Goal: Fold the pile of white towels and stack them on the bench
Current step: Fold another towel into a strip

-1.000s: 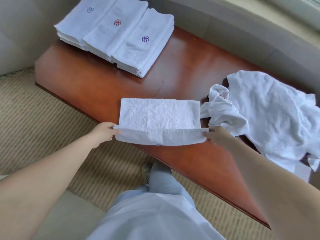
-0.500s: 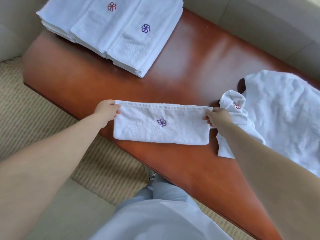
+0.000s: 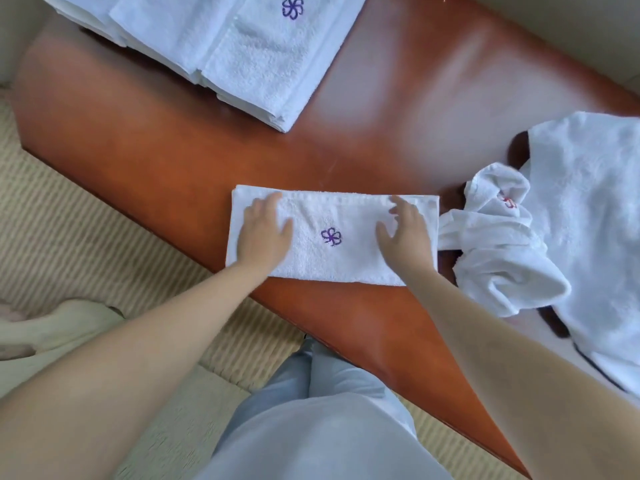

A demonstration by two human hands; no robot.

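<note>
Here the folded towel point(image 3: 332, 237) lies flat near the front edge of the bench point(image 3: 173, 150), purple flower mark up. The left hand point(image 3: 265, 233) presses its left end, fingers straight and flat. The right hand point(image 3: 407, 233) rests on its right end, fingers spread, perhaps slightly lifted; blur hides it. The stack point(image 3: 242, 53) sits far left; the unfolded pile point(image 3: 571, 220) just right.

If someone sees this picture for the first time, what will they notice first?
Both hands, the left hand and the right hand, lie flat on a folded white towel with a purple flower mark at the near edge of the reddish wooden bench. Folded towels lie far left; an unfolded pile sits right.
</note>
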